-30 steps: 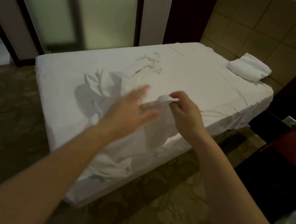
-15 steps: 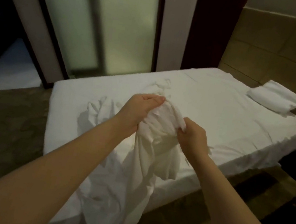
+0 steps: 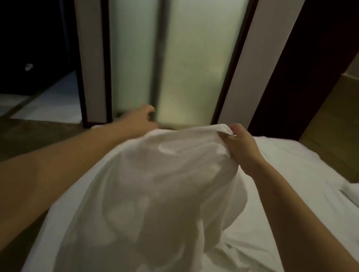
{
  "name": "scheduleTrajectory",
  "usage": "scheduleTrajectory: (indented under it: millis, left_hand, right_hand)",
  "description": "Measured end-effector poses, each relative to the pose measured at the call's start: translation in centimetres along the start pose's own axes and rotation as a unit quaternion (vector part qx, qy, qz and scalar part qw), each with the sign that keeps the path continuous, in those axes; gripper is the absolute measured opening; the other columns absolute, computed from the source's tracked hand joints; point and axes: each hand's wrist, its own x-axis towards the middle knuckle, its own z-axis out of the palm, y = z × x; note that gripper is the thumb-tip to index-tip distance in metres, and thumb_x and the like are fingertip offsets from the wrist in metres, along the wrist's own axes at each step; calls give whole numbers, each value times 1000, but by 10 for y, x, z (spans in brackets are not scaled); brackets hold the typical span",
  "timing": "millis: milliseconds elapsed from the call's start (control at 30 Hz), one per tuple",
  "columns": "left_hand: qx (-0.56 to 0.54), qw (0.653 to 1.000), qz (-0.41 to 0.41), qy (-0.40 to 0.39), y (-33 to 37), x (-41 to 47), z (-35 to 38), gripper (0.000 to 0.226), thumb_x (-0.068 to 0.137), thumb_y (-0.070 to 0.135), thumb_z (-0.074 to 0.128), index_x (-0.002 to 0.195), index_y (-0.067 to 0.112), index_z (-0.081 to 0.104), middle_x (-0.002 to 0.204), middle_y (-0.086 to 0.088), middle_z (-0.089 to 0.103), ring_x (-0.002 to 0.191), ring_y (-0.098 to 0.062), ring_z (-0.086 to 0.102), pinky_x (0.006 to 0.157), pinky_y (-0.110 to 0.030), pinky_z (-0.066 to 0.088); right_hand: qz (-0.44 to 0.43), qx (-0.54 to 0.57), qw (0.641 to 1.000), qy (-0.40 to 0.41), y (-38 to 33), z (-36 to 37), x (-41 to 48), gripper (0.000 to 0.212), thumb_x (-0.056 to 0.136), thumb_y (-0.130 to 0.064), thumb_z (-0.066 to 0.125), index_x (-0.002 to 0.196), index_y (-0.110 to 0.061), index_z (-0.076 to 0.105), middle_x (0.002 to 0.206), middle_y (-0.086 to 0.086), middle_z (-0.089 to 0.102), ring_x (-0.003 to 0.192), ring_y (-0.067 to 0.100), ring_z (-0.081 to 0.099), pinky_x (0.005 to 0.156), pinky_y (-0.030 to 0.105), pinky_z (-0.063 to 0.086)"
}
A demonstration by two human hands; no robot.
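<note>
My right grip [image 3: 242,147] pinches the white sheet [image 3: 167,180] by its top edge above the bed [image 3: 296,176]; my left grip [image 3: 138,118] is half hidden, so I cannot tell its hold.

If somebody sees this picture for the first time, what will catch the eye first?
First the white sheet, lifted and billowing in the middle of the view above the bed. The right hand pinches its top edge; the left hand reaches along its far left side, grip unclear. Behind them stand pale frosted glass panels.

sheet [image 3: 154,190]: thin matt white cloth, creased. bed cover [image 3: 296,176]: matt white cloth, wrinkled. panels [image 3: 197,57] behind bed: smooth frosted glass. floor [image 3: 22,135] beside bed: dull, mottled.
</note>
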Motion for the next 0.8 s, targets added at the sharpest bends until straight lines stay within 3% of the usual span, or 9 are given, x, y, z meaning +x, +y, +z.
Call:
scheduleTrajectory:
  millis: [100, 200, 267, 367, 433, 567, 667, 733, 800]
  left_hand:
    - [-105, 984, 122, -81, 37, 30, 18, 51, 89, 29, 61, 136, 19, 44, 126, -1, 56, 113, -15, 55, 89, -21, 40]
    - [-200, 955, 194, -104, 71, 55, 35, 25, 86, 27, 65, 109, 29, 57, 98, 9, 63, 88, -5, 58, 78, -17, 46]
    - [-248, 941, 198, -119, 80, 71, 45, 9, 88, 25, 63, 94, 29, 59, 83, 12, 61, 76, -1, 56, 72, -16, 47]
    - [-273, 931, 194, -142, 87, 94, 67, 6, 88, 23, 62, 83, 26, 62, 76, 7, 62, 72, -7, 57, 72, -25, 48]
    - [-299, 927, 167, -155, 93, 105, 79, 12, 89, 20, 61, 78, 23, 63, 70, 7, 62, 62, -4, 58, 65, -22, 49]
    - [-345, 928, 91, -102, 110, 131, 95, 17, 92, 25, 57, 78, 19, 64, 66, 5, 62, 48, 2, 57, 52, -12, 47]
    - [-277, 960, 48, -7, 116, 174, 97, 38, 96, 37, 47, 68, 19, 65, 65, 2, 63, 62, -9, 58, 62, -21, 42]
    - [-160, 987, 3, 25, 106, 207, 101, 41, 99, 34, 42, 87, 8, 70, 92, -13, 68, 90, -24, 61, 76, -27, 40]
    - [-117, 992, -43, 34, 93, 228, 105, 42, 99, 32, 41, 106, -1, 67, 115, -21, 63, 106, -30, 57, 85, -30, 39]
  right_hand:
    - [-35, -13, 996, -80, -39, 7, 43, 16, 86, -29, 65, 82, -16, 56, 75, 0, 54, 70, 14, 51, 64, 29, 42]
    - [-46, 57, 992, -107, -45, -3, 65, 16, 83, -17, 67, 71, -16, 56, 66, -2, 53, 64, 10, 49, 59, 24, 39]
    - [-47, 97, 992, -62, -30, -12, 70, 13, 83, -13, 66, 74, -13, 57, 66, -2, 54, 63, 11, 49, 58, 23, 39]
    - [-100, -100, 987, 75, 12, -8, 67, 11, 86, -26, 65, 88, -17, 58, 74, -8, 58, 66, 11, 52, 61, 24, 41]
    - [-99, -176, 974, 100, 40, 10, 68, 14, 92, -28, 56, 102, -20, 57, 88, -6, 59, 76, 16, 55, 68, 31, 46]
    - [2, -90, 992, 87, 99, 42, 84, 13, 91, -19, 50, 103, -22, 53, 94, -4, 57, 81, 18, 56, 69, 33, 50]
    - [90, 91, 990, 62, 134, 35, 101, 11, 94, -15, 52, 98, -26, 52, 89, -1, 62, 72, 12, 59, 56, 17, 46]
    - [96, 130, 986, 44, 135, 12, 135, 5, 93, -20, 57, 97, -21, 59, 88, 0, 62, 72, 11, 58, 56, 16, 43]
    - [64, 141, 988, -5, 116, -21, 186, 7, 90, -23, 61, 89, -16, 64, 77, 0, 59, 66, 10, 52, 56, 20, 40]
